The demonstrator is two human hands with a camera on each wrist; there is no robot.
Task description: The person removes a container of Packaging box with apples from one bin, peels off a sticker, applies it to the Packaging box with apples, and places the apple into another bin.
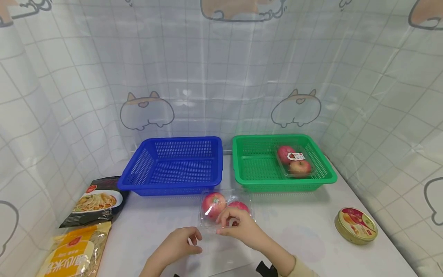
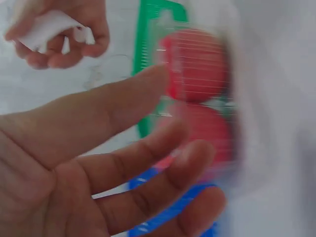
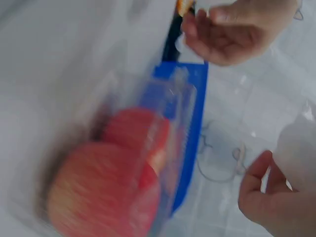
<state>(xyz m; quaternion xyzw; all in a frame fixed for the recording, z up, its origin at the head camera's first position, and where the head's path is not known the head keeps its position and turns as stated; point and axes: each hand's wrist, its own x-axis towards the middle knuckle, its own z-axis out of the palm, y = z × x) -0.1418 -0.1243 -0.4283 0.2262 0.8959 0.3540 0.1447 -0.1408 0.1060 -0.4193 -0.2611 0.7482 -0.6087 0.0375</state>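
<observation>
A clear plastic box of red apples (image 1: 213, 204) sits on the table in front of the baskets. My right hand (image 1: 243, 227) is over its near right corner in the head view. The fingers of that hand are curled and pinch a small white label (image 2: 52, 29), seen in the left wrist view with a cut or notched edge; its printed face is hidden. Left of it, my left hand (image 1: 178, 244) hovers just short of the box, fingers loosely bent and apart, holding nothing. In the left wrist view the apples show blurred beyond those fingers.
Behind stand a blue basket (image 1: 169, 190) and a green basket (image 1: 256, 186); the green one holds a labelled box of apples (image 1: 294, 161). At left lie a black noodle packet (image 1: 98, 202) and a yellow packet (image 1: 70, 257). A round tin (image 1: 356, 226) sits at right.
</observation>
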